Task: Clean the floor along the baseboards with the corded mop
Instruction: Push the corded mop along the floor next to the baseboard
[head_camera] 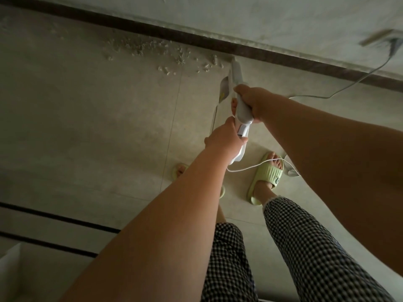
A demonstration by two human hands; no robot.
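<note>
Left hand (pixel 224 138) grips mop (pixel 243 110) handle below right hand (pixel 250 101).

Beyond the fingers (pixel 239 90) gripping the white plastic corded mop (pixel 236 75) runs the dark wooden baseboard (pixel 196 39). Pale scattered debris (pixel 152 49) lies left of them. The thin white cord (pixel 257 166) trails behind.

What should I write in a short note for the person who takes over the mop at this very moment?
Left hand: grips the lower end of the corded mop handle.
Right hand: grips the handle higher up.
The mop's far end touches the floor at the dark baseboard.
Its cord trails over the right slipper and runs on towards the wall at the right.
Done: the strip right of the mop looks free of debris.
Left: the scattered debris along the baseboard to the left. Mind the cord at your feet.
</note>
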